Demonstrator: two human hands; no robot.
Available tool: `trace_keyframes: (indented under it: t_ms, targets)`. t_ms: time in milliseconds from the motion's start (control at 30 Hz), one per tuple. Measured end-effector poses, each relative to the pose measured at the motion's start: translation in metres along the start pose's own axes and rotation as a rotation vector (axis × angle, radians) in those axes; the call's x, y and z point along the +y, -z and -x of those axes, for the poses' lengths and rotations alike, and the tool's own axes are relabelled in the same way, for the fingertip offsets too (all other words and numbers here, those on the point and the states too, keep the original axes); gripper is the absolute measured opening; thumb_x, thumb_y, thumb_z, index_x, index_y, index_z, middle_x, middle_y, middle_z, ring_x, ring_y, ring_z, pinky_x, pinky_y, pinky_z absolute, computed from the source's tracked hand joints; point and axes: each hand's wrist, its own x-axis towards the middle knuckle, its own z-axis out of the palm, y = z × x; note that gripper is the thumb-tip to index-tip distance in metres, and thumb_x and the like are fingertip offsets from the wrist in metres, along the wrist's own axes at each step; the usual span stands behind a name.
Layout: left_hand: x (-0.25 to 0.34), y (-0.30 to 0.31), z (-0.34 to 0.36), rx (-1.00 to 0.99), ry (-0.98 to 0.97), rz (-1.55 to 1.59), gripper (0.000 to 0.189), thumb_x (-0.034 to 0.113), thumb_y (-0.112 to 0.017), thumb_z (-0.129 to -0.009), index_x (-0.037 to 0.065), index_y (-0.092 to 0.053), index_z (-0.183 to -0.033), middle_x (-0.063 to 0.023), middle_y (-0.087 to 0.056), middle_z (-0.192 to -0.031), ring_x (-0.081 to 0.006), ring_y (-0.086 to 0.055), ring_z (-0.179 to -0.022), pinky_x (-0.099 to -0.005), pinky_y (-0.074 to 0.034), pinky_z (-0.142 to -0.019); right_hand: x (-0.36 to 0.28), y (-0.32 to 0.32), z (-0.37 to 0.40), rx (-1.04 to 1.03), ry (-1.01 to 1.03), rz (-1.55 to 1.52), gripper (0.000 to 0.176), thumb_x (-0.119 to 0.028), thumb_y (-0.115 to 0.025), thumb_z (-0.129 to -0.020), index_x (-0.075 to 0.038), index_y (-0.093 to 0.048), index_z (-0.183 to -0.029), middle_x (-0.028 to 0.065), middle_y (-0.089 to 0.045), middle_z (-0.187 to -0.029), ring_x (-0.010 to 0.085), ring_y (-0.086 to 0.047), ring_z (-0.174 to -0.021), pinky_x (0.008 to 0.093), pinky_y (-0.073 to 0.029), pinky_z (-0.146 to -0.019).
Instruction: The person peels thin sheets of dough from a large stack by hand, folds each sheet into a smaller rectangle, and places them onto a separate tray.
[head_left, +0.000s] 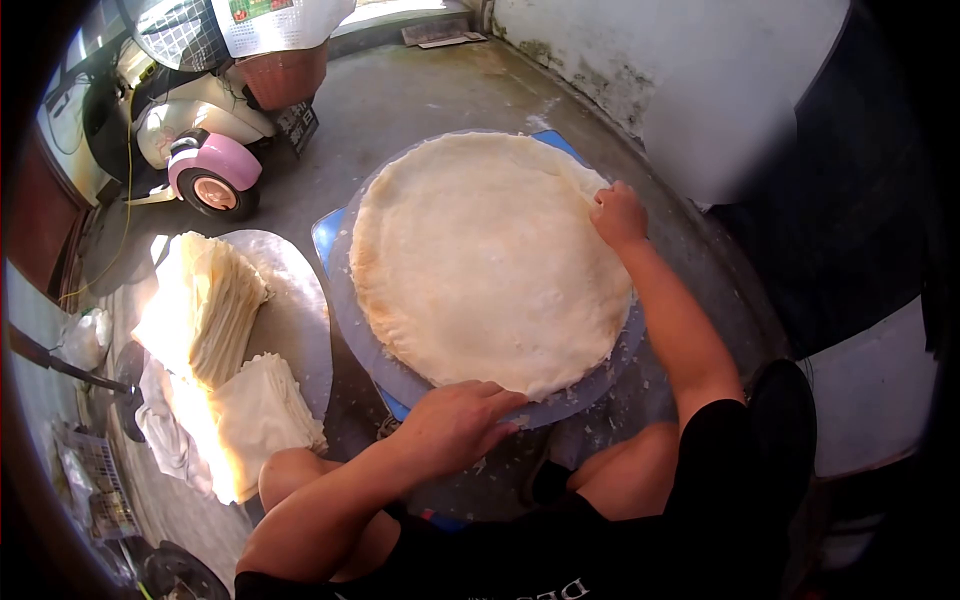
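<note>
A wide, round stack of thin pale dough sheets (490, 260) lies on a grey round board (345, 290) in front of me. At its upper right edge my right hand (620, 215) is closed, fingers curled round the rim of the top sheet. My left hand (455, 425) is at the near edge, thumb below and fingers above, pinching the sheet's rim. The top sheet is mostly flat, with a slightly ragged, wrinkled border. Part of a blue support (328, 236) shows under the board.
To the left, a second round board (300, 290) holds a tall stack of folded sheets (205, 305) and a lower stack (262, 415). A scooter with a pink mudguard (225, 160) stands at upper left. A stained white wall (620, 60) runs along the right. Pale scraps litter the floor.
</note>
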Motion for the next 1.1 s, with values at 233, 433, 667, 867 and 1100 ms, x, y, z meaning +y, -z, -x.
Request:
trace_keyframes:
  t_ms: [233, 433, 667, 867, 1100]
  targets:
    - [-0.001, -0.003, 0.001, -0.094, 0.045, -0.042, 0.036, 0.016, -0.070, -0.088, 0.008, -0.063, -0.123, -0.0133, -0.067, -0.107, -0.0331, -0.064, -0.102, -0.0429, -0.053, -0.086, 0.012, -0.011, -0.011, -0.196, -0.138, 0.085, 0.017, -0.014, -0.073, -0.078, -0.010, -0.070, -0.094, 0.0119, -0.063, -0.097, 0.0353, -0.063, -0.096, 0.0476, -0.054, -0.082]
    - [-0.031, -0.011, -0.002, -0.200, 0.192, -0.351, 0.041, 0.014, -0.076, -0.081, 0.006, -0.062, -0.119, -0.0115, -0.064, -0.117, -0.0305, -0.059, -0.115, -0.0405, -0.051, -0.094, -0.062, 0.043, 0.026, -0.156, 0.126, -0.396, 0.016, -0.014, -0.071, -0.080, -0.008, -0.066, -0.093, 0.0120, -0.067, -0.091, 0.0327, -0.066, -0.087, 0.0435, -0.053, -0.076]
    - [-0.071, -0.031, -0.008, 0.013, 0.061, -0.547, 0.051, 0.009, -0.078, -0.070, 0.008, -0.058, -0.117, -0.0099, -0.057, -0.122, -0.0290, -0.053, -0.124, -0.0393, -0.047, -0.100, -0.146, 0.114, 0.125, -0.825, 0.625, -0.451, 0.046, -0.030, -0.084, -0.074, -0.007, -0.061, -0.106, 0.0114, -0.060, -0.101, 0.0321, -0.064, -0.097, 0.0428, -0.052, -0.080]
    - [-0.082, -0.031, -0.008, 0.008, 0.053, -0.534, 0.041, 0.008, -0.072, -0.075, 0.008, -0.058, -0.114, -0.0102, -0.059, -0.120, -0.0300, -0.058, -0.118, -0.0409, -0.052, -0.092, -0.146, 0.115, 0.146, -0.764, 0.648, -0.373, 0.046, -0.026, -0.084, -0.071, -0.007, -0.059, -0.104, 0.0113, -0.058, -0.101, 0.0319, -0.062, -0.099, 0.0437, -0.052, -0.081]
    - [-0.076, -0.018, -0.006, -0.066, 0.088, -0.450, 0.035, 0.009, -0.071, -0.079, 0.007, -0.062, -0.113, -0.0089, -0.059, -0.128, -0.0304, -0.059, -0.118, -0.0406, -0.053, -0.093, -0.138, 0.117, 0.148, -0.707, 0.663, -0.490, 0.033, -0.023, -0.080, -0.073, -0.008, -0.059, -0.093, 0.0105, -0.059, -0.096, 0.0321, -0.063, -0.094, 0.0442, -0.053, -0.078]
